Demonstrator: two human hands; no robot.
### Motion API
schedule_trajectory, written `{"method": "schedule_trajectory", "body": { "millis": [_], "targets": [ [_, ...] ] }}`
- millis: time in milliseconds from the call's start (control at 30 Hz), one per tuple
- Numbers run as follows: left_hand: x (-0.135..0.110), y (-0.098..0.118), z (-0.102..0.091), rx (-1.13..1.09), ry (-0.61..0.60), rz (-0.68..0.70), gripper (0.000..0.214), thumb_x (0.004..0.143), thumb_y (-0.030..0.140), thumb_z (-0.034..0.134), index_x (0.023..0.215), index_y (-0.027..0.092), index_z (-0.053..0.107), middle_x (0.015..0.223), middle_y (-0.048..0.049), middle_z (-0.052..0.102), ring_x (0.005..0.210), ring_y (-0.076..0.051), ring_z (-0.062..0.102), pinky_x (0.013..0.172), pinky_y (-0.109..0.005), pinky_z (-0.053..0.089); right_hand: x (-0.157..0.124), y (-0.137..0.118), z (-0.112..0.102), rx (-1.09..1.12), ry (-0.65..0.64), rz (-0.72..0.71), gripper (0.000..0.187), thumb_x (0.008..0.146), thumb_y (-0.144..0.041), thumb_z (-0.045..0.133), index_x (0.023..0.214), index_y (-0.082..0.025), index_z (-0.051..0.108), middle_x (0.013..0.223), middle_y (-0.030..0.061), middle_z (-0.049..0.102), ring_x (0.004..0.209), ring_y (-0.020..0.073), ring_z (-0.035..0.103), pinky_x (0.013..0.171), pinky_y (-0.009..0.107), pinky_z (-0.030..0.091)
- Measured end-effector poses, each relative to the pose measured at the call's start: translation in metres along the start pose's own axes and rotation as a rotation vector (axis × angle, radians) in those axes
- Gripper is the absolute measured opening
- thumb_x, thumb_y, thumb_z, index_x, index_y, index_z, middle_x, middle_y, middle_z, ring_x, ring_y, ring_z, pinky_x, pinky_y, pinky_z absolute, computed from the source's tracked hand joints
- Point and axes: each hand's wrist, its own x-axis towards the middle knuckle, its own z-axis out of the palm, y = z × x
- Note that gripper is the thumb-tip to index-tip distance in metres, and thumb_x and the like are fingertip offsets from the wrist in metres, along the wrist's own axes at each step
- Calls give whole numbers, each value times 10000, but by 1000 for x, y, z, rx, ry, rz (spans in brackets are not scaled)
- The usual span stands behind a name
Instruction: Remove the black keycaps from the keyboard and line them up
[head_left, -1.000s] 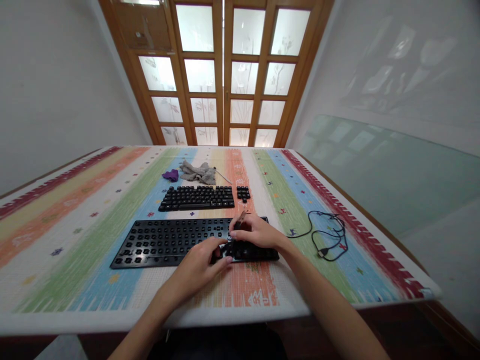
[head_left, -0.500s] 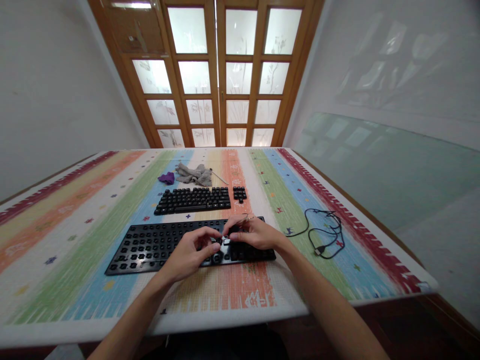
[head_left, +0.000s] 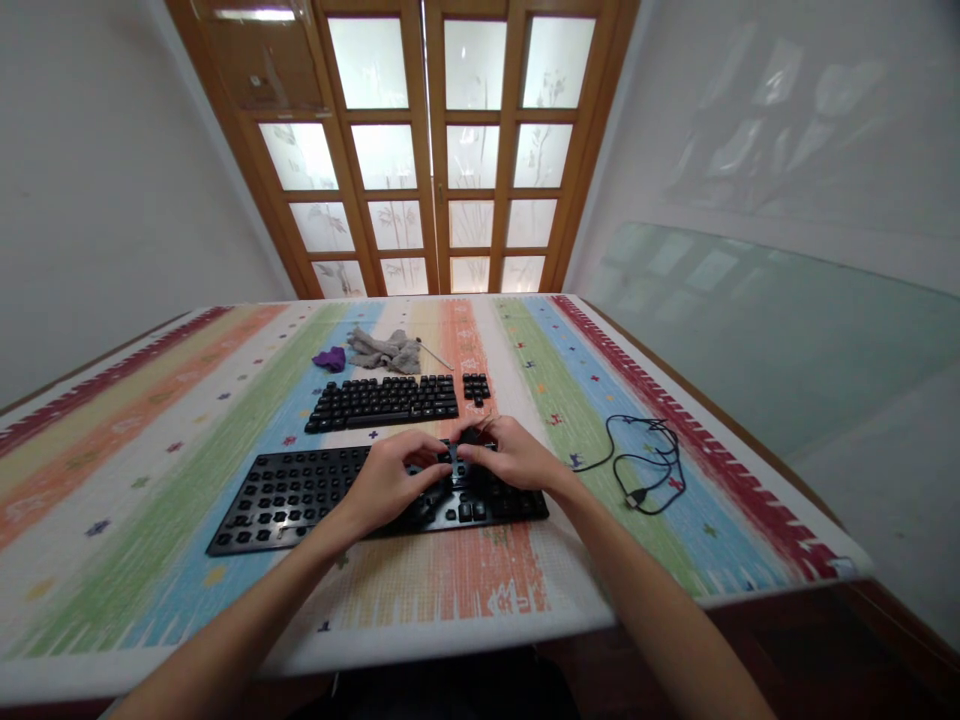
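A black keyboard frame (head_left: 292, 492) with most keycaps off lies across the striped tablecloth (head_left: 187, 440) in front of me. Both hands meet over its right half. My left hand (head_left: 390, 485) rests on the frame with fingers curled, its fingertips pinched toward the right hand. My right hand (head_left: 508, 456) is closed in a pinch on a small dark piece (head_left: 469, 435) just above the frame's far edge; I cannot make out what that piece is. Behind the frame, removed black keycaps (head_left: 382, 400) lie set out in rows, with a small separate block of keycaps (head_left: 477, 387) to their right.
A grey cloth (head_left: 386, 350), a purple scrap (head_left: 330, 358) and a thin stick (head_left: 439, 355) lie farther back. A coiled black cable (head_left: 646, 462) sits to the right. A wooden glazed door (head_left: 435, 150) stands behind the table; the table's front edge is close to me.
My left hand moved up from the frame's near edge to meet the right hand's fingertips. Both hands shifted slightly toward the frame's far edge. The brownish tool seen earlier in the right hand is hidden now.
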Motion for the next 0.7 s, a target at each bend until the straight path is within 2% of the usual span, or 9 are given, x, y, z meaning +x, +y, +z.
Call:
{"method": "schedule_trajectory", "body": {
  "millis": [100,200,300,400,567,700],
  "targets": [
    [12,-2,-1,139,-13,93,103,820,215,691,916,181,709,837,-24,713,725,-150,650,706,-271,519,1,3,-2,-89,93,34,115,877,-208,601,952,-157,671,905,54,689,780,160,619,720,288,483],
    [28,-6,1,226,-23,185,124,849,215,657,961,175,692,865,-33,713,745,-153,641,733,-284,519,3,8,-7,-214,252,95,103,879,-219,587,920,-160,661,824,46,687,699,155,602,677,284,463],
    [49,-12,8,314,-53,268,132,862,209,631,977,178,687,927,-52,713,848,-183,635,811,-320,512,4,11,-15,-339,429,150,114,879,-236,571,874,-159,655,766,51,680,651,161,593,673,293,455],
    [73,-21,19,404,-101,296,91,855,173,614,893,171,696,863,-62,693,871,-207,608,813,-331,494,4,13,-22,-380,552,184,150,877,-258,557,851,-150,659,752,64,684,652,174,605,674,296,460],
    [106,-37,35,515,-144,254,103,798,147,645,871,168,714,843,-63,639,858,-212,592,815,-327,482,3,13,-29,-360,647,206,172,873,-282,552,859,-148,659,776,74,698,649,176,615,667,292,474],
    [115,-48,38,570,-172,202,71,781,176,675,830,167,725,843,-71,613,855,-223,586,791,-331,483,2,11,-32,-359,626,214,172,880,-282,564,863,-144,665,765,70,696,632,168,614,658,284,469]
  ]
}}
